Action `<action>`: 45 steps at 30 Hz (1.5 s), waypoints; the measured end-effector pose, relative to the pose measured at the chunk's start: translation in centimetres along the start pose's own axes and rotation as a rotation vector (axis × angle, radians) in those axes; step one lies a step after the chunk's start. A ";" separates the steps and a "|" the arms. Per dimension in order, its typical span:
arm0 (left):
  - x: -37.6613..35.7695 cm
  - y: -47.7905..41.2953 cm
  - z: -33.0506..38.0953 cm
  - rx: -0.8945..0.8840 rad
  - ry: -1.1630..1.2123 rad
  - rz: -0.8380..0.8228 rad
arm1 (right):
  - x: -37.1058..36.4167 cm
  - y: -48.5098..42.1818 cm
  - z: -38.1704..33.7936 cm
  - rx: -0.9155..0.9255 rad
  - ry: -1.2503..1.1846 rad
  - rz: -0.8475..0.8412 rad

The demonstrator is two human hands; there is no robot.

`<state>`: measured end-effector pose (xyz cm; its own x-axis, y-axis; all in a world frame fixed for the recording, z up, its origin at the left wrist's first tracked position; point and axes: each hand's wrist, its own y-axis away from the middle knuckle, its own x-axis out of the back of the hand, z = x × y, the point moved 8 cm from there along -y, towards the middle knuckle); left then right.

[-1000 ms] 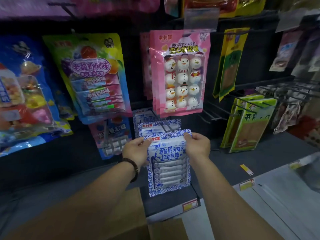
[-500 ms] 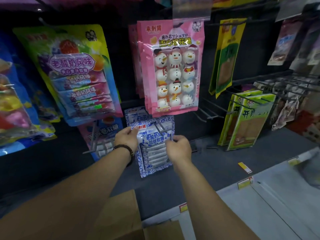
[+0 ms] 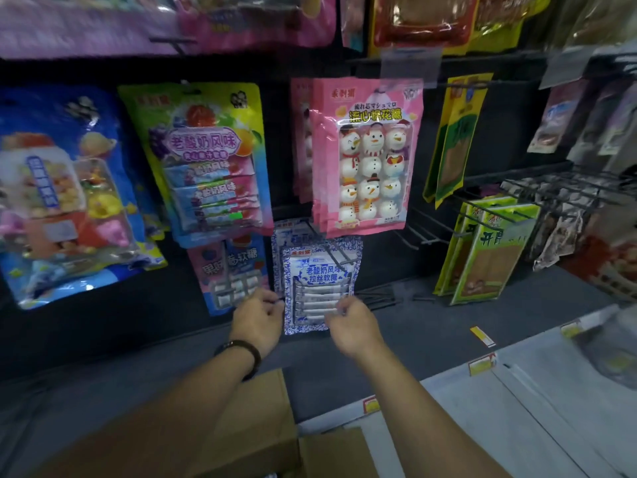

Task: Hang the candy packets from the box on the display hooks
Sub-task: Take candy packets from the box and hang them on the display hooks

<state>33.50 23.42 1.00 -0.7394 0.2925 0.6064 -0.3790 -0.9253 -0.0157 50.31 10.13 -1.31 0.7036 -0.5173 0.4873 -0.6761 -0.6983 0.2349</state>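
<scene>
A blue-and-white candy packet [image 3: 319,288] hangs on a wire display hook [image 3: 336,257], in front of more packets of the same kind [image 3: 293,234]. My left hand [image 3: 258,317], a dark bracelet on its wrist, sits just left of the packet's lower edge with its fingers loosely curled and nothing in them. My right hand [image 3: 353,326] covers the packet's lower right corner; whether its fingers grip the packet is unclear. The open cardboard box [image 3: 248,426] is below my arms, its contents hidden.
Pink snowman marshmallow packets [image 3: 367,157] hang directly above the hook. A pink-and-blue candy packet [image 3: 229,270] hangs to the left, green packets [image 3: 489,257] to the right, with bare wire hooks [image 3: 424,229] between. A dark shelf [image 3: 431,326] runs below.
The blue-and-white packet went from my hands in front of the hook onto the hook. Both hands slid down from its upper sides to its lower edge.
</scene>
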 end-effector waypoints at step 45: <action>11.5 25.2 -20.5 -0.159 -0.810 -0.976 | -29.0 18.5 31.1 -0.596 0.545 -0.410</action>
<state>4.00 8.41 -8.74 0.4093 0.5492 0.7286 -0.6747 -0.3554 0.6469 24.20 -3.19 -37.20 0.8153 0.1274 0.5648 -0.5033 -0.3262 0.8002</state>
